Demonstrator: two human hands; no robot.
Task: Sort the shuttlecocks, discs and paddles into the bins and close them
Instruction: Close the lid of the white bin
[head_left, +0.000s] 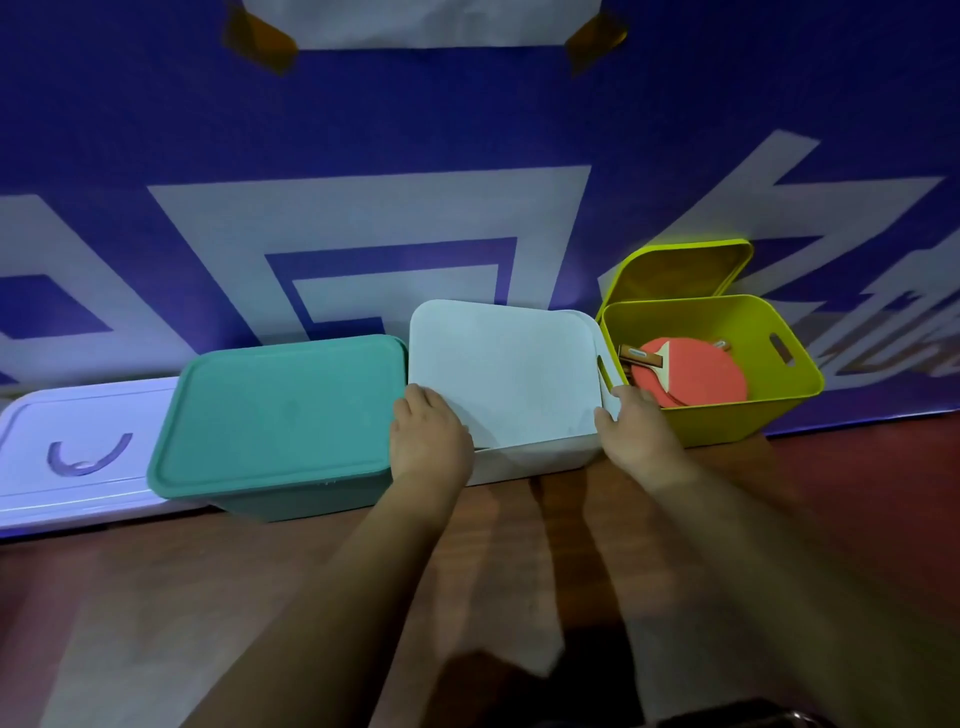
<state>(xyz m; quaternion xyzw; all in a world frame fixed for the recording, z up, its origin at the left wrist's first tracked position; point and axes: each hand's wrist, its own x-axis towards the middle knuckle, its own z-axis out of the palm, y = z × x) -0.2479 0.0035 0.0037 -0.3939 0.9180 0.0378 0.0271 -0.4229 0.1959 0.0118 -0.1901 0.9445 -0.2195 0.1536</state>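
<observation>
Head view, looking forward and down: three bins stand in a row on a reddish-brown floor (156, 597) against a blue wall banner (467, 114) with white figures.

Item 1. The teal bin (270, 499) sits at 9 o'clock from frame centre. Its teal lid (280, 410) lies flat and seated all round; this bin is closed.

Item 2. The white bin (535, 460) stands at centre, just beside the teal bin on one side and the yellow-green bin on the other. Its white lid (504, 369) rests over the opening but is tilted, the far edge raised and the near edge dropped just inside the front rim. Contents are hidden.

Item 3. The left hand (428, 441) lies on the lid's near left corner, fingers spread flat over the edge, pressing rather than clenched. The right hand (636, 431) grasps the near right corner, thumb on the lid face and fingers curled round the side at the bin's handle slot. Both forearms reach in from 6 o'clock.

Item 4. The yellow-green bin (727, 415) stands at 3 o'clock, open. Its yellow-green lid (680, 270) leans upright behind it against the banner. Inside lies a red table tennis paddle (696, 374), face up, wooden handle pointing to 9 o'clock; a second handle tip shows at its far edge.

Item 5. A white tray-like lid (78, 447) lies flat at far 9 o'clock, touching the teal bin.

Item 6. No shuttlecocks or discs can be made out.
</observation>
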